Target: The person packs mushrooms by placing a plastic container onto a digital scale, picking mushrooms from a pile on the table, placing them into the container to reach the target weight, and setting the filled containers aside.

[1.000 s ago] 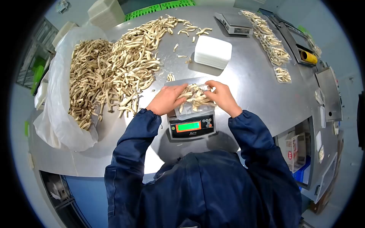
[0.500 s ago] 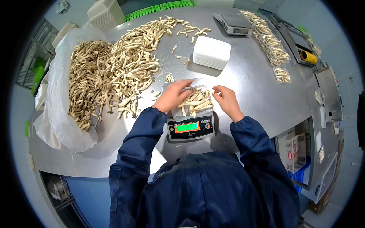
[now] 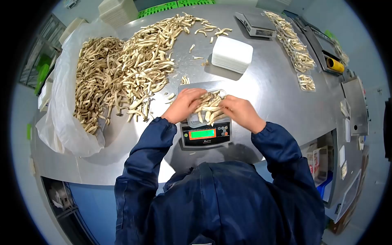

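A clear tray [image 3: 194, 121] of pale mushrooms [image 3: 210, 108] rests on a digital scale [image 3: 206, 134] with a lit green display. My left hand [image 3: 184, 105] lies at the tray's left side, its fingers over the mushrooms; whether they grip any is hidden. From the right, my right hand [image 3: 241, 111] reaches the mushrooms with its thumb and fingers pressed together at their edge. What is between those fingertips is too small to tell. A few loose pieces lie on the metal just left of the tray.
A large mushroom heap [image 3: 141, 61] spills from a plastic bag [image 3: 61, 94] on the left. White trays [image 3: 232, 54] are stacked behind the scale. A second scale [image 3: 256, 25] and filled trays [image 3: 303, 61] stand at the back right of the metal table [image 3: 286, 106].
My right hand has moved left from beside the tray onto the mushrooms, and its fingers have closed. My left hand has shifted slightly at the tray's left side.
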Available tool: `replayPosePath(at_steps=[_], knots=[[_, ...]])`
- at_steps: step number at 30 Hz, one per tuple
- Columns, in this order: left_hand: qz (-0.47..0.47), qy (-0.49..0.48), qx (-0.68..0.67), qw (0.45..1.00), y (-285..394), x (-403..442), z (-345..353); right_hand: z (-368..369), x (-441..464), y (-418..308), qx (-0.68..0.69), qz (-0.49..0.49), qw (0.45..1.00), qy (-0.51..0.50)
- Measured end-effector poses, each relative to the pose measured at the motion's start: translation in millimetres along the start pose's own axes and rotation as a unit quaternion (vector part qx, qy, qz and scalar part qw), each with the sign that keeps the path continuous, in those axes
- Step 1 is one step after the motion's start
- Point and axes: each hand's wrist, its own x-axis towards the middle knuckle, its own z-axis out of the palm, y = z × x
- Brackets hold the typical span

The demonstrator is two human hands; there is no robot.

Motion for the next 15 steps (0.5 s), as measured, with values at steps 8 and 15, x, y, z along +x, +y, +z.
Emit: replayPosePath(at_steps=[8, 15], knots=[[-0.049, -0.052, 0.091, 0.993, -11.9, -19.8, 3.9, 6.6, 17.5, 8.9, -0.098, -0.009, 0.99, -0.097], [-0.075, -0.059, 0.102, 0.99, 16.1, -22.1, 9.4, 11.3, 27.2, 7.5, -0.009, -0.005, 1.0, -0.018]])
